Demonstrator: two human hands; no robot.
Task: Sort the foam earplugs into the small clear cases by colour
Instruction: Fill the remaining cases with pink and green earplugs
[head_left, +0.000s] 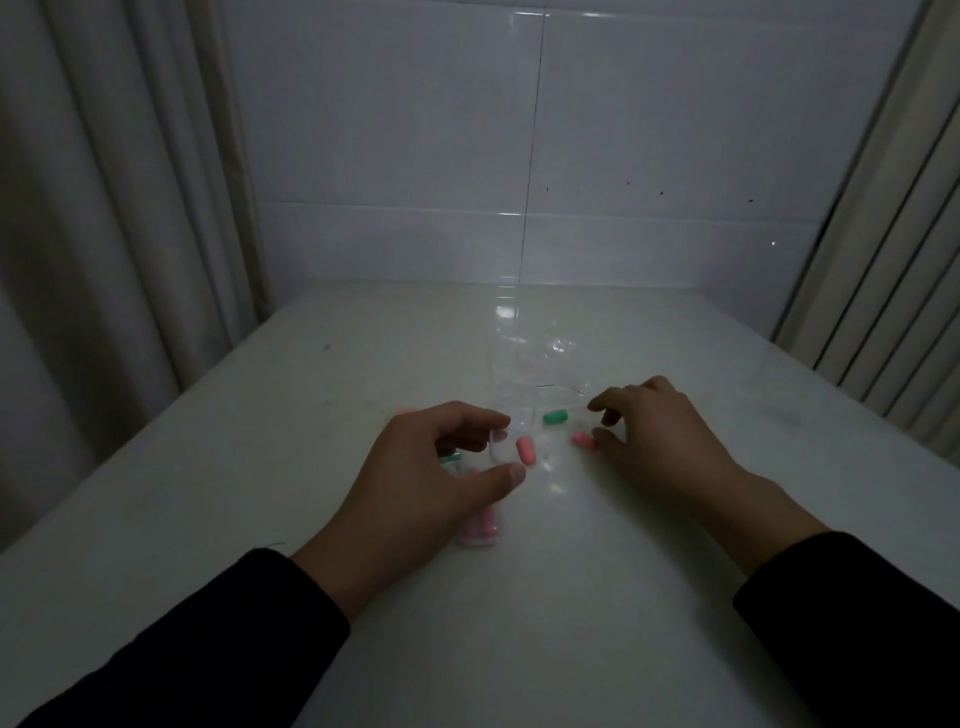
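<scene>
On the white table (519, 597) lie a pink earplug (525, 450), a green earplug (555, 416) and a second pink earplug (583, 440). My left hand (431, 478) curls its thumb and fingers round a small clear case (497, 441) just left of the first pink earplug. Under that hand lies another clear case holding pink earplugs (483, 527), and a bit of green (451, 458) shows beneath the fingers. My right hand (660, 441) hovers with curled fingers, its thumb tip touching the second pink earplug. Whether it pinches the plug is unclear.
More clear cases or lids (540, 384) lie faintly visible behind the earplugs. White tiled wall (519, 156) stands at the table's far edge. Curtains (104, 234) hang on the left and a ribbed panel (893, 260) on the right. The light is dim.
</scene>
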